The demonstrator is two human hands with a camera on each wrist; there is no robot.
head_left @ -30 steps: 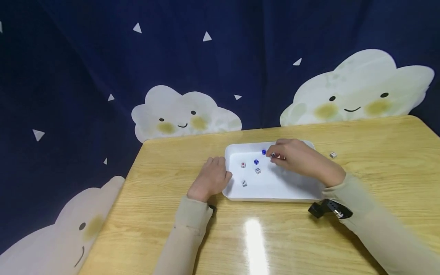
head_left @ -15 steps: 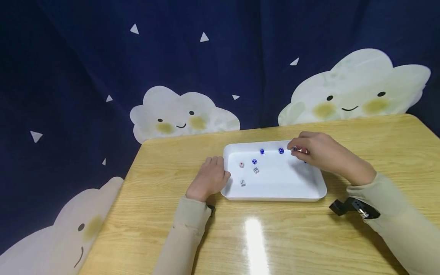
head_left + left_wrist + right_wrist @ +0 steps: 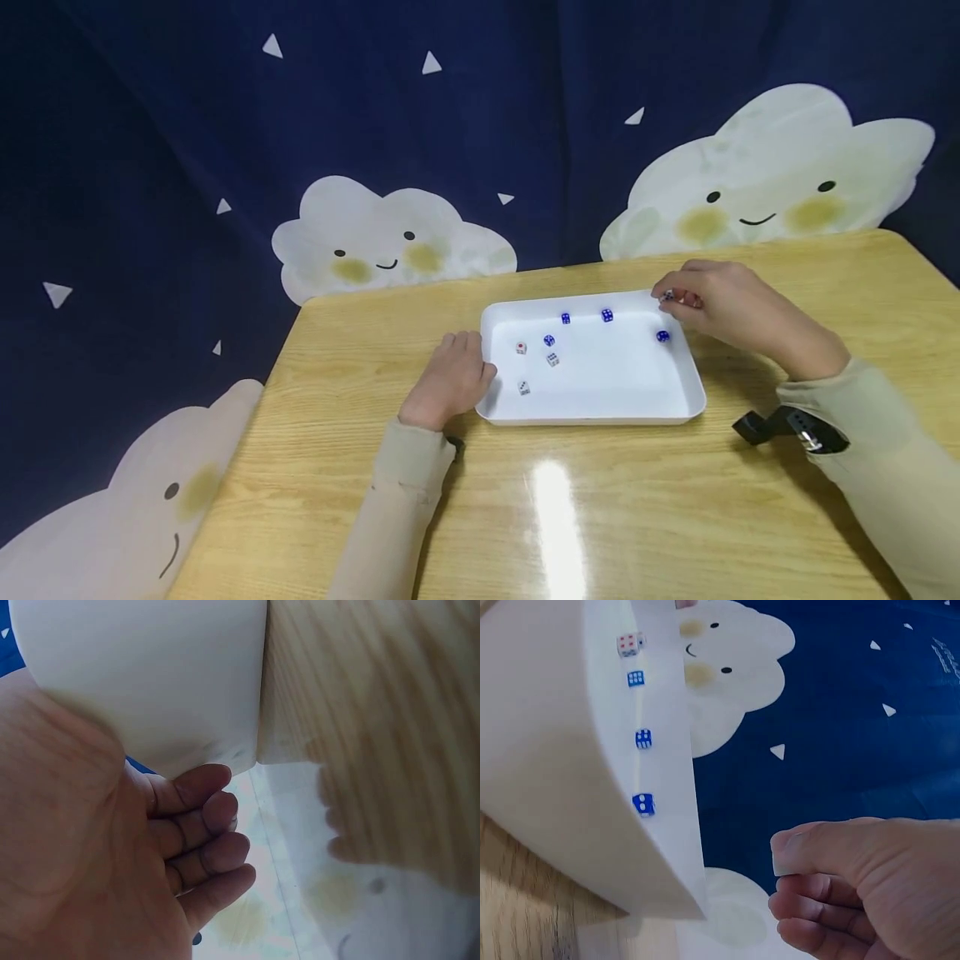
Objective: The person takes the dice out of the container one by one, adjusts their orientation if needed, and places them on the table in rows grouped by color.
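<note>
A white shallow tray (image 3: pixel 585 421) lies on the wooden table. At its left end, my left hand (image 3: pixel 447 379) grips the rim; the left wrist view has the curled fingers (image 3: pixel 214 855) against the outer wall. Over the back right corner, my right hand (image 3: pixel 723 304) pinches a white die (image 3: pixel 667 296) with dark pips between thumb and fingers. The thumb hides that die in the right wrist view. Inside the tray, three white dice, one with a red pip (image 3: pixel 521 347), sit on the left. Several blue dice lie there too, one (image 3: pixel 663 336) near the right wall, another (image 3: pixel 607 315) toward the back.
The wooden table (image 3: pixel 360 367) extends around the tray on all sides. Behind it hangs a dark blue curtain (image 3: pixel 450 125) printed with white clouds and triangles. A black strap (image 3: pixel 795 429) is worn at the right wrist.
My right hand has moved right and back with the white die, from mid-tray to the back right corner. Blue dice it covered now show. My left hand stays at the rim.
</note>
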